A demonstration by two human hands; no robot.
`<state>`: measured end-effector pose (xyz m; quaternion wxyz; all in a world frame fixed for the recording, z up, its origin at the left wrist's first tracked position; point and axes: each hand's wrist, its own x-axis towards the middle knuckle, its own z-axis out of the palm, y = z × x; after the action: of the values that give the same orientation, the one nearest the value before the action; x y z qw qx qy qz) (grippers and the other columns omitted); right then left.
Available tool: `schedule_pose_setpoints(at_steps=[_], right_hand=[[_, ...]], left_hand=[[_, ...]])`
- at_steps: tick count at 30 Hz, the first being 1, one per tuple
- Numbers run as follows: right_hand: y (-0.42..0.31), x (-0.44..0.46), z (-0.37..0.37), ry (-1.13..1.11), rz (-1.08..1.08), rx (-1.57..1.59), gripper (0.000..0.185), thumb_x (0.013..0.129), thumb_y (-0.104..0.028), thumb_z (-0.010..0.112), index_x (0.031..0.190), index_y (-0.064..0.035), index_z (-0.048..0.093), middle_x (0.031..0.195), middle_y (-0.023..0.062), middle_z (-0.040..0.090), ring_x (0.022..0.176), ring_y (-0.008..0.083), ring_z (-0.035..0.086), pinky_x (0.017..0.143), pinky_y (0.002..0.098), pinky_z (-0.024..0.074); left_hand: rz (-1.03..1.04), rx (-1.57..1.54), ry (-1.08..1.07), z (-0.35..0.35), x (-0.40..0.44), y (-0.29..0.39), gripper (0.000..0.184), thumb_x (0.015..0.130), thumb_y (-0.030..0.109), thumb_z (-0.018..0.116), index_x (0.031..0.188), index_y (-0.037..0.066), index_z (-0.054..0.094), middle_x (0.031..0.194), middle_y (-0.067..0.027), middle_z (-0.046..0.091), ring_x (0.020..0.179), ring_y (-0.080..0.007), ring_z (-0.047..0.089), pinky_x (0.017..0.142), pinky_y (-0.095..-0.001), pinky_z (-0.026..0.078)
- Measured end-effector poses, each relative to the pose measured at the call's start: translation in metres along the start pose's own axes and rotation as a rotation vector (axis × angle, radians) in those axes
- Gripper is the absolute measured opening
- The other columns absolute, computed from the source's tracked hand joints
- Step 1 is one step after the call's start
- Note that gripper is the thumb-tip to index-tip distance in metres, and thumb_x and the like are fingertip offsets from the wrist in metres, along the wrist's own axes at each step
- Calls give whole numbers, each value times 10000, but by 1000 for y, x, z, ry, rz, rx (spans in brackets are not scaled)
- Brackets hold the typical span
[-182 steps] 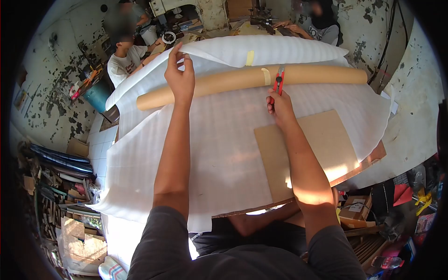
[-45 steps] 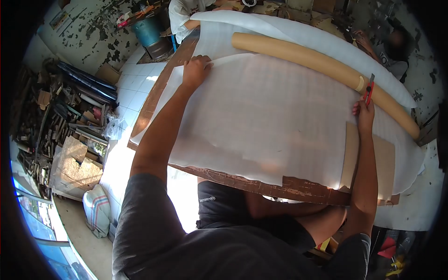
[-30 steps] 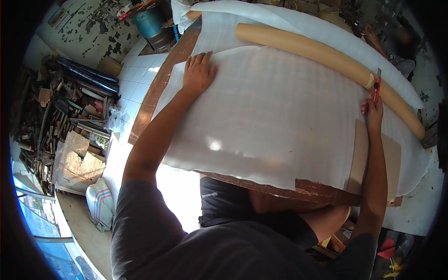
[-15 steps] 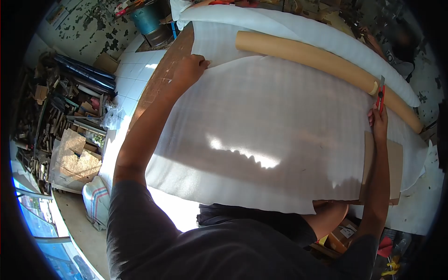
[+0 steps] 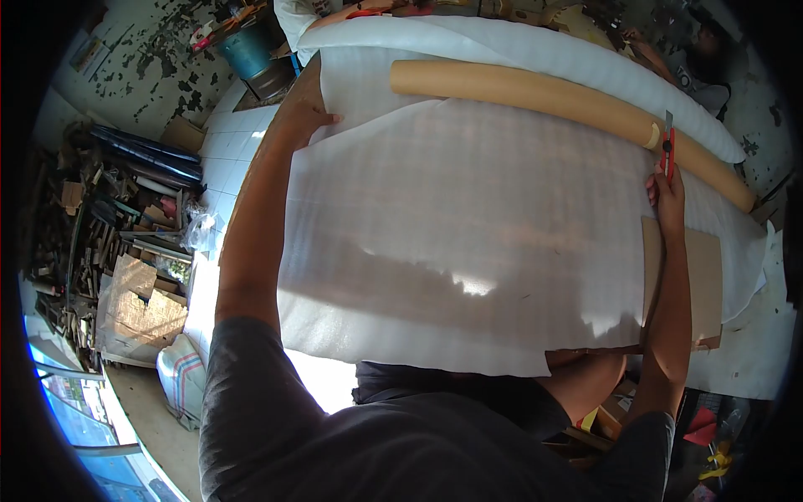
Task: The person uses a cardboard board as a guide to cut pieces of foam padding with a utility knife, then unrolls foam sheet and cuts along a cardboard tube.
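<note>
My left hand is at the far left of the white foam sheet, its visible fingers stretched out over the foam just beyond the upper layer's edge. My right hand is closed round a red utility knife near the sheet's right side. The knife's blade is out and points away from me, over the brown paper roll. A strip of pale tape is stuck on the roll. Partly under my right forearm lies a flat brown cardboard piece. Behind the roll runs a thick fold of white foam.
One person in a white shirt is at the back left, another person at the back right. A teal drum stands beyond the table's left edge. Wood scraps and a white sack are at left.
The upper foam's left edge now shows below my left hand, whose finger is stretched out. Earlier the foam's front edge came over the table's front. The view has shifted slightly.
</note>
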<state>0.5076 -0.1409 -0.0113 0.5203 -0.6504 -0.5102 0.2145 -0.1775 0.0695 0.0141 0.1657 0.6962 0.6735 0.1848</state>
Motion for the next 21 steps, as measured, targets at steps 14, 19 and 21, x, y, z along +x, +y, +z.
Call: schedule_pose_setpoints(at_steps=[14, 19, 21], right_hand=[[8, 2, -3, -5, -15, -21, 262, 1084, -320, 532, 1189, -84, 578, 755, -11, 590, 604, 46, 499, 537, 213, 398], [3, 0, -2, 1, -4, -25, 265, 1086, -319, 531, 1194, -82, 577, 750, -15, 586, 602, 40, 495, 533, 204, 390], [3, 0, -2, 6, 6, -19, 271, 1086, -320, 532, 1206, -81, 577, 750, -16, 586, 601, 40, 495, 531, 202, 388]], left_hand=[[-187, 212, 511, 33, 30, -8, 310, 896, 381, 756, 1032, 113, 681, 1111, -165, 740, 1064, -382, 702, 865, -522, 563], [-226, 220, 521, 36, 47, -5, 285, 905, 369, 745, 1035, 126, 677, 1116, -158, 740, 1075, -385, 701, 856, -534, 567], [-211, 209, 512, 35, 50, -3, 279, 913, 361, 735, 1045, 126, 662, 1107, -143, 746, 1064, -388, 706, 847, -540, 569]])
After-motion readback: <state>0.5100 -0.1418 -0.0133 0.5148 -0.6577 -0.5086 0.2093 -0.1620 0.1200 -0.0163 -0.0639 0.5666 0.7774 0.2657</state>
